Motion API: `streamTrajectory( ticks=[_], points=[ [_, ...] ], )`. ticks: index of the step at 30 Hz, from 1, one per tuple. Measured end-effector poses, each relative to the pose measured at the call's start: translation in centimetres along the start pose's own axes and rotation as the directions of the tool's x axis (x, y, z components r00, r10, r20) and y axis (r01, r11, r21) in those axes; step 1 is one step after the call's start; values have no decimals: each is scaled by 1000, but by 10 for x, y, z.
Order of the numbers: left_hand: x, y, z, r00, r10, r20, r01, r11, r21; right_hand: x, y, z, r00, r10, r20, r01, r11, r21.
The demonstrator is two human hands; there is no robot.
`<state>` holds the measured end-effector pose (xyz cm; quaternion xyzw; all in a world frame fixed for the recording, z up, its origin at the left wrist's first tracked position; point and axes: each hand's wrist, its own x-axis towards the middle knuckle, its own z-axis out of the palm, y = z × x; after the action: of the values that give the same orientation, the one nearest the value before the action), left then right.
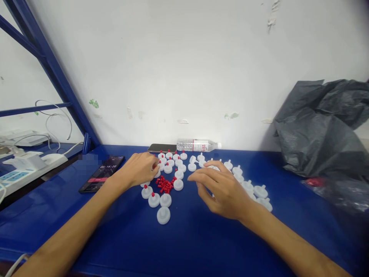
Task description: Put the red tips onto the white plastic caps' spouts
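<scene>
Red caps point(165, 185), white discs point(163, 216), blue table point(184, 246).

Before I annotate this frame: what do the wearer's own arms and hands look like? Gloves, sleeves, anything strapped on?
Left hand and right hand: ungloved. Left forearm and right forearm: slim, no sleeves in view. No watch, bracelet or strapped-on cable visible. Rings: none seen, but some left fingers are hidden.

a scuffed white wall point(178, 77) behind a blue table point(173, 246); blue frame point(57, 77), apparently metal, at left.
</scene>
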<state>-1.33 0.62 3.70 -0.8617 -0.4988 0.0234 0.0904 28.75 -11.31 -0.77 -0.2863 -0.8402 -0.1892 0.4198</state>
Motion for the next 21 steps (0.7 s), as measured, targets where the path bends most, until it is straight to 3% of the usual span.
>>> streamTrajectory(
  ticks=[7,13,21],
  points=[
    [-2,1,-2,999,9,-49,-10,1000,-17,2,2,3,998,55,38,-53,997,-48],
    [-4,7,-2,987,147,-72,-154,983,-97,-1,3,4,956,87,281,-69,995,-72],
    [-3,10,3,963,266,51,-261,961,-95,-9,-6,14,887,27,461,23,995,-101]
  ],
)
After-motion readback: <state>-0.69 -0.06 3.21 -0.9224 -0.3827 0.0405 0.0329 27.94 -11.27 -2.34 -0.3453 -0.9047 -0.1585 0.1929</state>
